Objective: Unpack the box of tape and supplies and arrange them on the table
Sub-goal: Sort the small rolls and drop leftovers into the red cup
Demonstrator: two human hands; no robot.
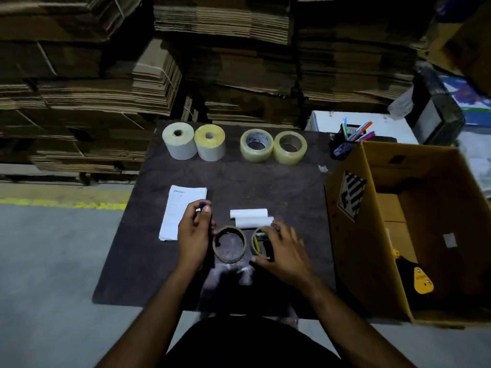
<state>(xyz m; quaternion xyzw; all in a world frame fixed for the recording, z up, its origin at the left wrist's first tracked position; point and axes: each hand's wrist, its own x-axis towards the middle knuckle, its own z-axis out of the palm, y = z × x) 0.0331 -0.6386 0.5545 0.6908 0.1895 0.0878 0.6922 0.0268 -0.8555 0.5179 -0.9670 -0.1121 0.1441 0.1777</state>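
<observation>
Cores (230,244) are lying side by side near the worktop's (279,181) front edge, the right hand (284,251) spreading loosely curled fingers over the right core (257,241), the left hand (194,229) pinching a small blue-tipped item (202,205). Nudging gently should be keeping the pair level, clear of the white tubes (249,217) just behind.

Only 1 view is given, taken from head height and aimed forward and down. The table (279,187) is seen close, filling the frame's centre; stacked cardboard (225,49) is seen farther off across the top.
</observation>
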